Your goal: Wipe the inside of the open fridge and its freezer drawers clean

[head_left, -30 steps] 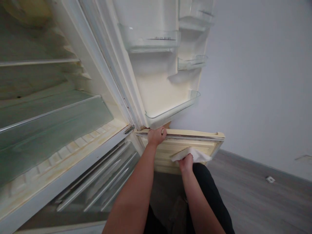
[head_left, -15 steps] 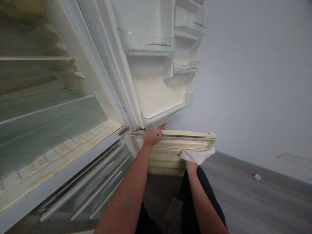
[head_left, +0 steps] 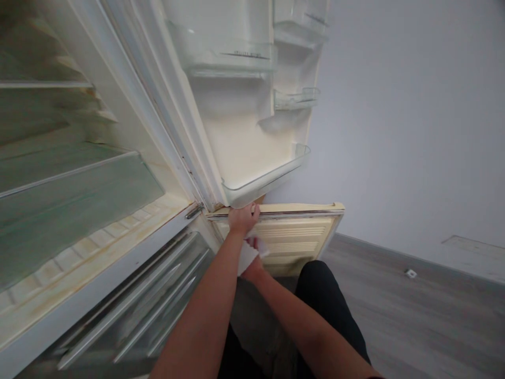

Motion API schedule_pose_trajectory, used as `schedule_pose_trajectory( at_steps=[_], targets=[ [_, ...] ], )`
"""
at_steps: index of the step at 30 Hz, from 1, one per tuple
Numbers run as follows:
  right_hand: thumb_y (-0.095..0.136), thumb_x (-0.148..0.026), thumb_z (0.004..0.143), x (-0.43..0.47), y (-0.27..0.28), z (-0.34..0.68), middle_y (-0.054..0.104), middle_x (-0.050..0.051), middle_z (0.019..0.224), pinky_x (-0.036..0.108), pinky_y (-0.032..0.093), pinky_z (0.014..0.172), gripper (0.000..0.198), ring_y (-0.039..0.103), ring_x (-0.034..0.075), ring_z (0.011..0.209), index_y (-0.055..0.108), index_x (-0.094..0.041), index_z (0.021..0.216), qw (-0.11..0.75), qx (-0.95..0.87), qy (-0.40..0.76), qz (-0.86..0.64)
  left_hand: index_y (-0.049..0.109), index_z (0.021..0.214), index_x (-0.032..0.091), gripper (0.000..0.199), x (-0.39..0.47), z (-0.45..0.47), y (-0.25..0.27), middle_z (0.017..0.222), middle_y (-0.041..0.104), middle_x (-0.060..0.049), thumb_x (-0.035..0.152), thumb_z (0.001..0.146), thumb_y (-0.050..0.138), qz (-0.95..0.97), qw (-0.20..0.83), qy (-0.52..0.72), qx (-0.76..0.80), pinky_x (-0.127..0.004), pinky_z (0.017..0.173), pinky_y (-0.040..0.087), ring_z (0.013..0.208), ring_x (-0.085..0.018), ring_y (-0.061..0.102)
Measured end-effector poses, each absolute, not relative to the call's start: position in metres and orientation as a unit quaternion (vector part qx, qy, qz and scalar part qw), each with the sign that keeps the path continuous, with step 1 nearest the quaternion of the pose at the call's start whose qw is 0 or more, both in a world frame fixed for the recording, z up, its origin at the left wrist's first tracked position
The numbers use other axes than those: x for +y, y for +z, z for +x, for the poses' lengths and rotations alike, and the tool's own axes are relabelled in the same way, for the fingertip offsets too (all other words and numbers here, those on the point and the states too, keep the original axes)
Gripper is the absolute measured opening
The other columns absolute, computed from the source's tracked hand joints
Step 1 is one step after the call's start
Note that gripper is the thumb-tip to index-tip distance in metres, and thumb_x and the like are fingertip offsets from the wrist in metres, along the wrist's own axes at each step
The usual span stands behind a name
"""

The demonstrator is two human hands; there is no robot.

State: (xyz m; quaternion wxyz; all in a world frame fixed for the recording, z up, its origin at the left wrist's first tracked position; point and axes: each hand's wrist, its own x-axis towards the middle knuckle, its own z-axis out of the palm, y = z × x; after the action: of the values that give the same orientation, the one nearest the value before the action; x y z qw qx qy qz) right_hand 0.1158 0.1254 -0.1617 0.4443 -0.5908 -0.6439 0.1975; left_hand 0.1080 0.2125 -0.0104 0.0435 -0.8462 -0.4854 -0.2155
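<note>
My left hand (head_left: pixel 242 218) is closed over the top edge of the lower refrigerator door (head_left: pixel 295 239), close to its hinge side. Below it, a white cloth (head_left: pixel 247 257) is in my right hand (head_left: pixel 254 268), held at the hinge side of the door's ribbed inner panel. My left forearm partly covers the cloth, and the right fingers are blurred. Just above my left hand is the open upper refrigerator door (head_left: pixel 240 131), with its clear bottom bin (head_left: pixel 266 187).
To the left stands the open refrigerator compartment (head_left: pixel 169 205) with glass shelves and yellowish stains. Beneath it is a clear-fronted drawer (head_left: pixel 158 295). A metal hinge (head_left: pixel 194 210) sticks out by the doors. A white wall (head_left: pixel 402 131) rises on the right; a small white object (head_left: pixel 411 273) lies on the floor.
My right hand has swept the cloth leftward across the lower door's inner panel, from the free side to beneath my left hand. My left hand keeps its grip. The view has shifted slightly.
</note>
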Motion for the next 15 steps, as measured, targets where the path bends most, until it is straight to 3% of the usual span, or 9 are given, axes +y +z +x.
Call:
schedule_pose_trajectory(
  at_steps=[3, 5, 11, 15],
  targets=[
    [0.067, -0.031, 0.089, 0.126, -0.172, 0.121, 0.063, 0.018, 0.138, 0.058, 0.006, 0.129, 0.044, 0.043, 0.035, 0.144, 0.07, -0.014, 0.129, 0.297, -0.739, 0.142, -0.588, 0.077, 0.104, 0.025, 0.05, 0.211, 0.107, -0.01, 0.091, 0.078, -0.012, 0.048, 0.101, 0.033, -0.846, 0.044, -0.214, -0.486, -0.036, 0.077, 0.044, 0.088, -0.03, 0.073],
    [0.061, -0.034, 0.094, 0.115, -0.182, 0.133, 0.067, 0.018, 0.13, 0.06, 0.009, 0.128, 0.044, 0.049, 0.034, 0.136, 0.069, -0.013, 0.133, 0.243, -0.738, 0.098, -0.622, 0.077, 0.103, 0.025, 0.05, 0.21, 0.105, -0.009, 0.09, 0.078, -0.012, 0.048, 0.101, 0.033, -0.85, 0.043, -0.213, -0.481, -0.036, 0.077, 0.044, 0.087, -0.03, 0.073],
    [0.055, -0.046, 0.097, 0.054, -0.201, 0.192, 0.072, 0.017, 0.108, 0.07, 0.011, 0.121, 0.062, 0.052, 0.036, 0.129, 0.056, -0.013, 0.149, 0.401, -0.533, 0.021, -0.745, 0.077, 0.1, 0.025, 0.048, 0.206, 0.101, -0.006, 0.09, 0.078, -0.011, 0.049, 0.1, 0.035, -0.857, 0.039, -0.211, -0.469, -0.037, 0.081, 0.044, 0.088, -0.03, 0.073],
    [0.059, -0.049, 0.086, 0.037, -0.181, 0.24, 0.056, 0.03, 0.137, 0.074, 0.008, 0.119, 0.074, 0.037, 0.044, 0.142, 0.053, 0.0, 0.142, 0.526, -0.369, -0.01, -0.767, 0.077, 0.103, 0.026, 0.048, 0.206, 0.101, -0.005, 0.09, 0.078, -0.01, 0.051, 0.1, 0.036, -0.857, 0.035, -0.207, -0.471, -0.036, 0.081, 0.044, 0.088, -0.03, 0.072]
  ],
)
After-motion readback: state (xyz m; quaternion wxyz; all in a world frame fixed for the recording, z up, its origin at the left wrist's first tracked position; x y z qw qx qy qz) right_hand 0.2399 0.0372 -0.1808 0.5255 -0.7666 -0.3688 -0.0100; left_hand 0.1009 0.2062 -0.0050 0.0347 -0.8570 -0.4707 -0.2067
